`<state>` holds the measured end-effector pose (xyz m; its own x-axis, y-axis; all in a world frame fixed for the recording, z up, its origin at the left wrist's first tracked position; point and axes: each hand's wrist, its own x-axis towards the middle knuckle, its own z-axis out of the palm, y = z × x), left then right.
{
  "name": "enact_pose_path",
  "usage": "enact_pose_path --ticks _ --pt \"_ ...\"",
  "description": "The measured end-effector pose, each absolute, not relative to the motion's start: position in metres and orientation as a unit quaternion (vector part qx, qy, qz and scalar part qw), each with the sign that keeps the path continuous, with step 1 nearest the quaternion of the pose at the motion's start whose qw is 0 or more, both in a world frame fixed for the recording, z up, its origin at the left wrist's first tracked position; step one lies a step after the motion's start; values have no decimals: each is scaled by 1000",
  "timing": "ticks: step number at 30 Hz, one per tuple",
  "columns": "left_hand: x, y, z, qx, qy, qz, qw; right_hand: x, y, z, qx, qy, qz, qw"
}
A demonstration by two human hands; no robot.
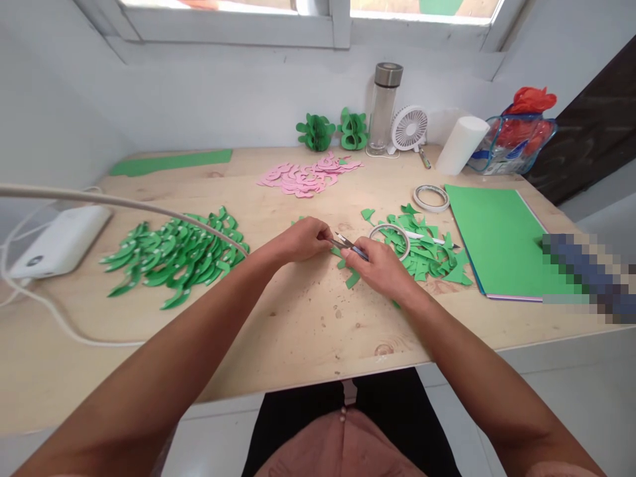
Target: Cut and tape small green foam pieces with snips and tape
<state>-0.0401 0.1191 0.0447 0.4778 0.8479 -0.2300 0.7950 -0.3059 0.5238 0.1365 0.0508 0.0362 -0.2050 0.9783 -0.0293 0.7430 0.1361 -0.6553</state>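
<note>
Above the middle of the table, my right hand (381,266) grips a small pair of scissors (354,249), the blades pointing left. My left hand (309,239) is closed in a pinch at the blade tips; what lies between its fingers is too small to make out. Beside and beyond my right hand spread green paper scraps (432,257), with a white tape roll (408,246) and a white pen-like tool (415,235) among them. Left of my left hand lies a pile of curved green paper pieces (171,255) dotted with white patches.
Pink paper cut-outs (298,179) lie farther back. Behind them stand two green paper ornaments (316,132), a glass bottle (382,112) and a small fan (410,128). Green sheets (501,238) are stacked right, near another tape roll (430,198). A white cable (124,207) crosses the left side.
</note>
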Motion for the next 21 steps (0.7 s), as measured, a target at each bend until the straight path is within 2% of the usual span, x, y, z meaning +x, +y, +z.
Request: enact_pose_path --ticks 13,21 --pt "-38 123 42 753 527 47 391 137 52 35 -597 -721 285 207" --pt "-37 125 41 750 530 39 394 137 52 34 -597 -721 284 210"
